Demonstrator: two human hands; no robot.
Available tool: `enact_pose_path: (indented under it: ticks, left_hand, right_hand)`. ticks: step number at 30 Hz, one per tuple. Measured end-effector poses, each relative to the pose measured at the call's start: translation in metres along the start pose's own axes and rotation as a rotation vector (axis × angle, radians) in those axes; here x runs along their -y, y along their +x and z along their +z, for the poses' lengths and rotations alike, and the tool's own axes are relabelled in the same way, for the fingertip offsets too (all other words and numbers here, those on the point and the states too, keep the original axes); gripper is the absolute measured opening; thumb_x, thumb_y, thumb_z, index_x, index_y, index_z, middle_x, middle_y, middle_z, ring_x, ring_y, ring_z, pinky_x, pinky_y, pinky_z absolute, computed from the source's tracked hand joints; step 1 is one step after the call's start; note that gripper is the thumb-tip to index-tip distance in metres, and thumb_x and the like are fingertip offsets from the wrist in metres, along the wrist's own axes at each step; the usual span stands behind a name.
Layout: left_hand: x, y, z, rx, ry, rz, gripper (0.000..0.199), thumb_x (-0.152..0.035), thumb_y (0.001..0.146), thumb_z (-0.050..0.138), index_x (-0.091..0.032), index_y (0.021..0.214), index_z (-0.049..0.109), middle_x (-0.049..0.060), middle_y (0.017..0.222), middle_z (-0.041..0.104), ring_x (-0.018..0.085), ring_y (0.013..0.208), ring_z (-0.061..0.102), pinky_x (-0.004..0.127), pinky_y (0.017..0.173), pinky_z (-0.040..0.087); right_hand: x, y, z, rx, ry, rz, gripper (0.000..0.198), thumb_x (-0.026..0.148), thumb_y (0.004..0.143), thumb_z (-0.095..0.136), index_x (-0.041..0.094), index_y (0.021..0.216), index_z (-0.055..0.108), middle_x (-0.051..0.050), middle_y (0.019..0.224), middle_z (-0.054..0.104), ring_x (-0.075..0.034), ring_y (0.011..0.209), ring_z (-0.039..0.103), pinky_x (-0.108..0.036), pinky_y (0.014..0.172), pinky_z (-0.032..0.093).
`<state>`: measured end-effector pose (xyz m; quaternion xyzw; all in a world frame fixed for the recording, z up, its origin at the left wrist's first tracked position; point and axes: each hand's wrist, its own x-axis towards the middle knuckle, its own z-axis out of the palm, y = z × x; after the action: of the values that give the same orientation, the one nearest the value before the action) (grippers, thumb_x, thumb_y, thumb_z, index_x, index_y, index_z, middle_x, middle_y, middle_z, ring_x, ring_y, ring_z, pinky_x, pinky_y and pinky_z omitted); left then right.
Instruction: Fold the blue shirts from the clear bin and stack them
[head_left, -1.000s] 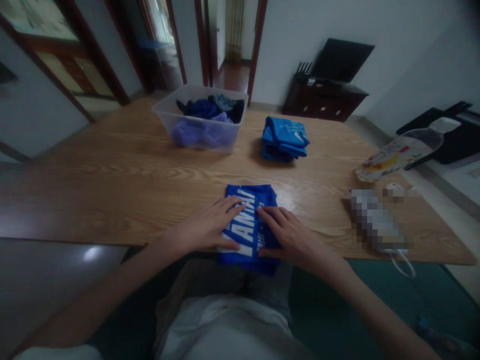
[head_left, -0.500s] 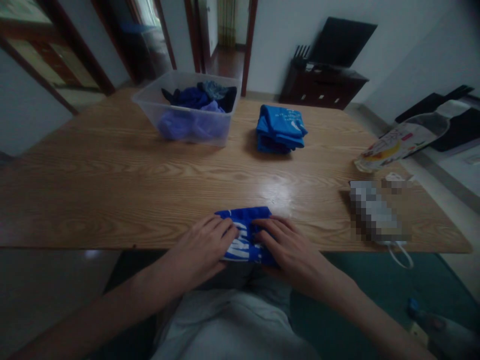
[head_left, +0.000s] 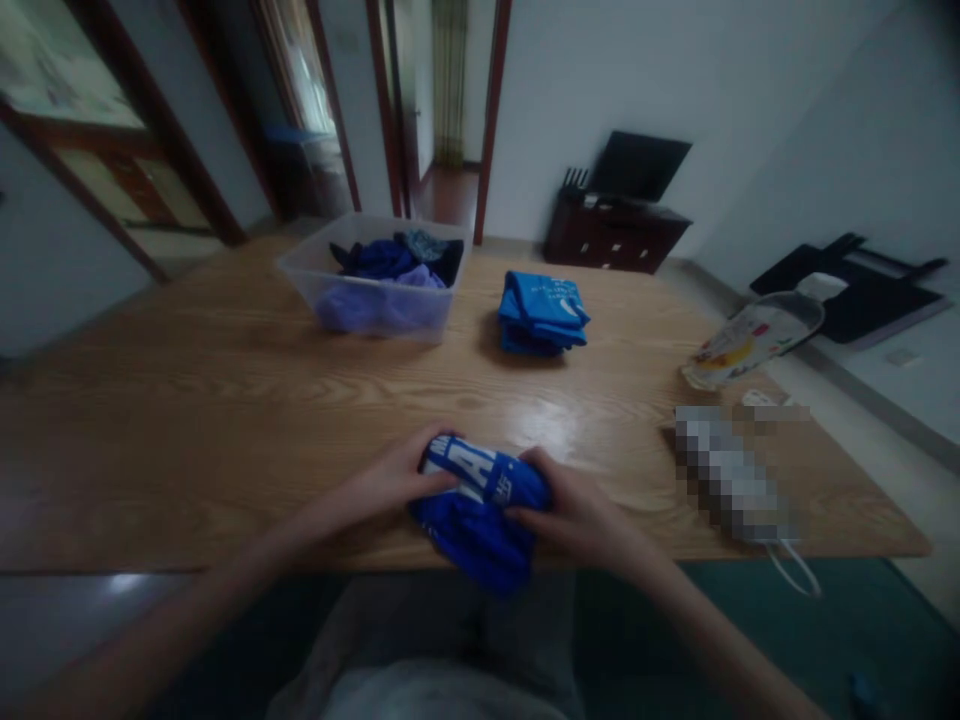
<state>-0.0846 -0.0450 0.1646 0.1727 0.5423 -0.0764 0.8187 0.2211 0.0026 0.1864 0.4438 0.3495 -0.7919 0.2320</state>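
Wooden table (head_left: 225,400) fills most of the view, with a white wall, open doorways and a dark cabinet (head_left: 611,225) behind it. Toward the far side stands a clear plastic bin (head_left: 371,300) heaped with dark blue and purple clothes, and just to its right lies a stack of folded blue shirts (head_left: 544,315). Near the right edge rests a plastic pouch (head_left: 750,340) lying on its side. At the near edge, a blue shirt with white lettering (head_left: 480,505) is bunched into a compact bundle, partly hanging over the table's lip. The left hand (head_left: 390,480) grips the bundle's left side, fingers curled over the top, while the right hand (head_left: 574,515) clasps its right side, thumb on top. Both hands are closed around the cloth, close together. The fold looks nearly complete, with the shirt being gathered up. Judging by the pile beyond, the next move calls for a firm two-handed hold so the folds do not spill open.
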Motion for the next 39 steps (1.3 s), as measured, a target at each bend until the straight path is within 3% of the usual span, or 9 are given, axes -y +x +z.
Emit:
enact_pose_path:
  ticks: [8, 14, 18, 20, 24, 28, 32, 35, 39]
  left_hand:
    - [-0.017, 0.061, -0.013, -0.155, -0.450, -0.074, 0.072, -0.050, 0.073, 0.100, -0.020, 0.132, 0.070, 0.016, 0.143, 0.073, 0.033, 0.134, 0.070, 0.044, 0.112, 0.058]
    - [-0.038, 0.085, 0.011, -0.115, -0.781, -0.210, 0.054, -0.054, 0.074, 0.102, -0.016, 0.104, 0.078, 0.008, 0.095, 0.080, 0.019, 0.079, 0.075, 0.028, 0.072, 0.063]
    - [-0.047, 0.093, 0.023, -0.102, -0.783, -0.174, 0.062, -0.065, 0.069, 0.102, -0.016, 0.096, 0.076, 0.004, 0.084, 0.077, 0.016, 0.067, 0.071, 0.025, 0.063, 0.060]
    - [-0.053, 0.097, 0.023, -0.036, -0.735, -0.109, 0.063, -0.065, 0.075, 0.098, -0.016, 0.110, 0.079, 0.007, 0.095, 0.081, 0.018, 0.075, 0.074, 0.027, 0.070, 0.062]
    - [-0.065, 0.103, 0.012, 0.092, -0.448, 0.083, 0.063, -0.060, 0.091, 0.087, -0.025, 0.141, 0.075, 0.010, 0.138, 0.077, 0.026, 0.107, 0.078, 0.032, 0.086, 0.063]
    - [-0.078, 0.100, 0.003, 0.065, -0.141, 0.251, 0.044, -0.059, 0.096, 0.080, -0.023, 0.122, 0.081, 0.009, 0.141, 0.075, 0.028, 0.123, 0.073, 0.035, 0.101, 0.059]
    - [-0.100, 0.092, -0.007, -0.108, 0.028, 0.246, 0.042, -0.063, 0.099, 0.074, -0.023, 0.111, 0.080, 0.002, 0.102, 0.081, 0.024, 0.097, 0.075, 0.032, 0.087, 0.057]
    - [-0.120, 0.092, -0.020, -0.258, 0.141, 0.313, 0.039, -0.062, 0.101, 0.072, -0.024, 0.107, 0.080, 0.000, 0.100, 0.079, 0.023, 0.093, 0.073, 0.032, 0.088, 0.056]
    - [-0.124, 0.109, -0.026, -0.408, 0.253, 0.418, 0.032, -0.056, 0.104, 0.070, -0.026, 0.111, 0.078, 0.001, 0.109, 0.078, 0.023, 0.102, 0.071, 0.035, 0.101, 0.054]
  right_hand:
    - [-0.006, 0.003, 0.018, -0.077, 0.351, -0.067, 0.060, 0.057, 0.101, 0.074, 0.027, 0.150, 0.054, -0.010, 0.134, 0.074, -0.032, 0.119, 0.072, -0.049, 0.103, 0.057]
    - [-0.013, 0.009, 0.015, -0.059, 0.626, -0.117, 0.040, 0.063, 0.110, 0.058, 0.028, 0.130, 0.064, -0.008, 0.136, 0.070, -0.029, 0.126, 0.068, -0.048, 0.113, 0.056]
    - [-0.013, 0.016, 0.002, -0.092, 0.695, -0.216, 0.039, 0.062, 0.114, 0.047, 0.027, 0.114, 0.065, -0.008, 0.140, 0.067, -0.029, 0.137, 0.063, -0.050, 0.119, 0.052]
    - [-0.016, 0.021, 0.000, -0.142, 0.687, -0.216, 0.034, 0.058, 0.111, 0.057, 0.030, 0.129, 0.060, -0.009, 0.143, 0.065, -0.028, 0.140, 0.062, -0.050, 0.120, 0.052]
    - [-0.022, 0.030, -0.004, -0.247, 0.590, -0.298, 0.075, 0.049, 0.108, 0.064, 0.038, 0.167, 0.019, -0.015, 0.171, 0.040, -0.029, 0.151, 0.055, -0.051, 0.117, 0.055]
    - [-0.026, 0.035, -0.018, -0.362, 0.046, -0.390, 0.067, 0.031, 0.101, 0.072, 0.033, 0.162, 0.046, -0.014, 0.182, 0.020, -0.035, 0.166, 0.031, -0.058, 0.131, 0.039]
    - [-0.021, 0.033, -0.039, -0.448, -0.169, -0.384, 0.039, 0.034, 0.104, 0.068, 0.026, 0.142, 0.066, -0.016, 0.163, 0.054, -0.040, 0.160, 0.039, -0.067, 0.129, 0.036]
    - [-0.008, 0.023, -0.063, -0.353, 0.061, -0.233, 0.038, 0.053, 0.105, 0.068, 0.024, 0.130, 0.070, -0.013, 0.130, 0.074, -0.035, 0.125, 0.069, -0.054, 0.106, 0.059]
    - [0.003, 0.020, -0.099, -0.325, 0.337, -0.056, 0.049, 0.064, 0.092, 0.081, 0.024, 0.117, 0.069, -0.007, 0.112, 0.077, -0.028, 0.098, 0.075, -0.041, 0.084, 0.065]
